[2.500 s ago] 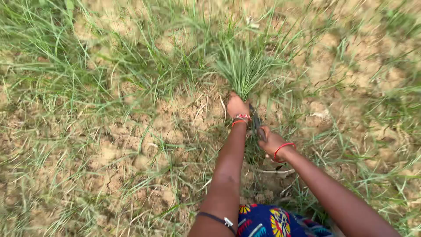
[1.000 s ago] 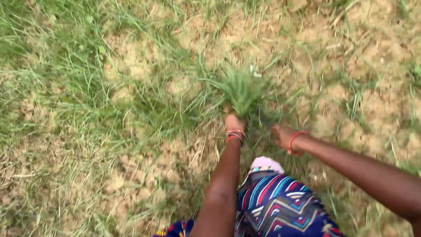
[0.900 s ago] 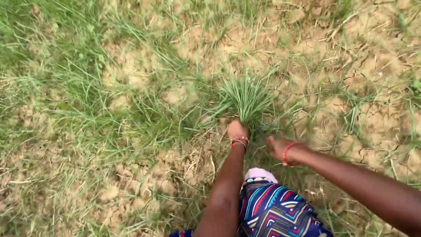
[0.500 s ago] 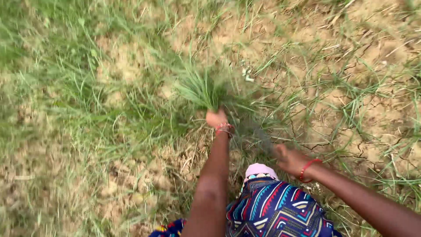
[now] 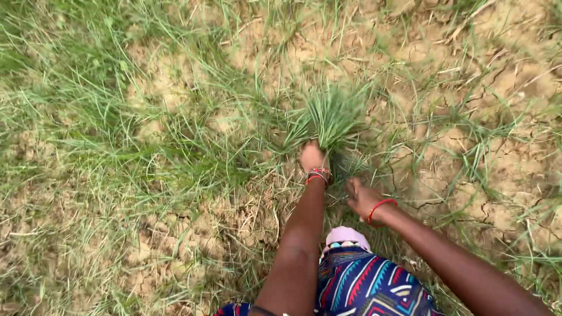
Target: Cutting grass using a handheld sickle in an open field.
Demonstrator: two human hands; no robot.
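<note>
My left hand [image 5: 313,157] is closed around the base of a green grass tuft [image 5: 331,114] that fans upward from the fist. It wears red bead bracelets at the wrist. My right hand [image 5: 360,196] sits low on the ground just right of and below the tuft, fingers curled as if around a thin dark tool. The tool is almost wholly hidden in the grass. A red band circles that wrist. My knee in patterned blue, red and white cloth [image 5: 369,284] shows between the two arms.
Dry, cracked sandy soil [image 5: 503,76] lies to the right and above. Thicker long green grass [image 5: 88,111] covers the left side. Dry straw-coloured stalks [image 5: 246,210] lie near my left forearm.
My left hand and the tuft it grips have shifted to the right. My right hand has moved up closer to the base of the tuft. The view has swayed throughout.
</note>
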